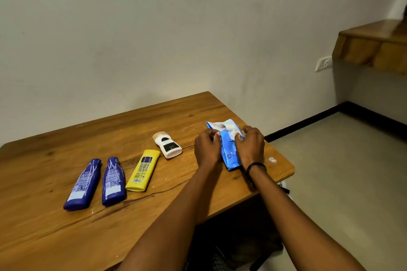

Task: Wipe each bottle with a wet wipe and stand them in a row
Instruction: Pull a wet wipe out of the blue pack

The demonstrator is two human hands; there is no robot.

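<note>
A blue wet-wipe pack (pixel 229 150) lies near the right end of the wooden table (pixel 66 237). My left hand (pixel 207 149) grips the pack's left edge. My right hand (pixel 250 146) pinches a white wipe (pixel 234 132) at the pack's opening. To the left, all lying flat, are two dark blue bottles (pixel 82 185) (pixel 113 181), a yellow bottle (pixel 143 170) and a small white bottle (pixel 167 144) with a beige cap.
The table's right edge (pixel 286 174) is close to the pack, with tiled floor beyond. A wall runs behind the table. A wooden shelf (pixel 372 44) and a wall socket (pixel 322 63) are at the far right. Something dark sits under the table.
</note>
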